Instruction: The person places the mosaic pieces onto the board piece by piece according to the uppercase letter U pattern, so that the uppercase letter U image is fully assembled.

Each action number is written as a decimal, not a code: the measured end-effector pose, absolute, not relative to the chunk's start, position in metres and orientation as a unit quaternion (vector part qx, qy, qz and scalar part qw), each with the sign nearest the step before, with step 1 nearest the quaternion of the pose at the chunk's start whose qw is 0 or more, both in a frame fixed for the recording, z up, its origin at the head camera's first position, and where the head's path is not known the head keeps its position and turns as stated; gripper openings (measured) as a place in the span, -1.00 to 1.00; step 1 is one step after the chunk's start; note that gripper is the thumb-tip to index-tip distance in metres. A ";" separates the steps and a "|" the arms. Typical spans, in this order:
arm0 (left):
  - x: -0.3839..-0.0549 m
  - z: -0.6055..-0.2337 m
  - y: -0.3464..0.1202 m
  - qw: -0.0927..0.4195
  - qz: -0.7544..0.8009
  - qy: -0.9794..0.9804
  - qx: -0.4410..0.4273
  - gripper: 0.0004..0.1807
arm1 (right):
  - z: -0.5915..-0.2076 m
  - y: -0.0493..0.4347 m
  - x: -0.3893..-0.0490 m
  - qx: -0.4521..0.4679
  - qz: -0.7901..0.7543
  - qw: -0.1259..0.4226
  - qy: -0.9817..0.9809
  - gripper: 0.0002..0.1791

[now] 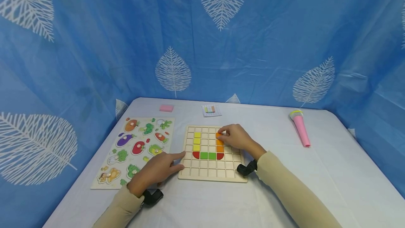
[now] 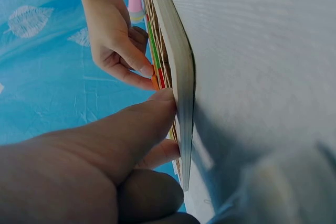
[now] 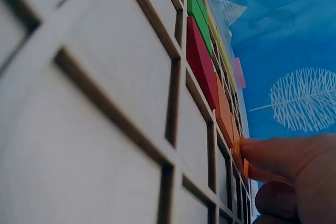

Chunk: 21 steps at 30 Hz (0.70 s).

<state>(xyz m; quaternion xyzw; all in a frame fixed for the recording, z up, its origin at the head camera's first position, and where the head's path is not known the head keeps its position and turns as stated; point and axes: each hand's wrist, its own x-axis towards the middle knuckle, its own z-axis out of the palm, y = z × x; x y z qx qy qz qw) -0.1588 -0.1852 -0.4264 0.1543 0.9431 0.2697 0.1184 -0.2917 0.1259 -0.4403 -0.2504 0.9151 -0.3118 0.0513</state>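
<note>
A wooden grid board (image 1: 212, 178) lies flat on the table. In it, yellow squares (image 1: 197, 141) form a left column, and green squares (image 1: 208, 156) sit between two red rounded corner pieces (image 1: 219, 156) along the bottom. Orange squares (image 1: 219, 149) make up the right column. My right hand (image 1: 238, 138) pinches the top orange square (image 1: 218, 135) between thumb and index finger, at its cell; whether it is fully seated is hidden. With thumb and index finger extended, my left hand (image 1: 158, 169) touches the board's left edge, also seen in the left wrist view.
A vegetable puzzle board (image 1: 104, 166) lies at the left, partly under my left forearm. Behind the grid are a pink block (image 1: 166, 108) and a small pattern card (image 1: 211, 110). A pink toy microphone (image 1: 300, 128) lies at the right.
</note>
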 end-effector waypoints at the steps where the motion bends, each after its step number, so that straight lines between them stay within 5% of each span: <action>1: -0.158 -0.426 -0.185 0.120 0.270 0.943 0.153 -0.37 | -0.441 0.126 -0.291 -0.251 -0.311 0.051 0.915 -0.70; 21: -0.158 -0.421 -0.186 0.110 0.258 0.946 0.160 -0.39 | -0.446 0.130 -0.290 -0.241 -0.307 0.025 0.920 -0.72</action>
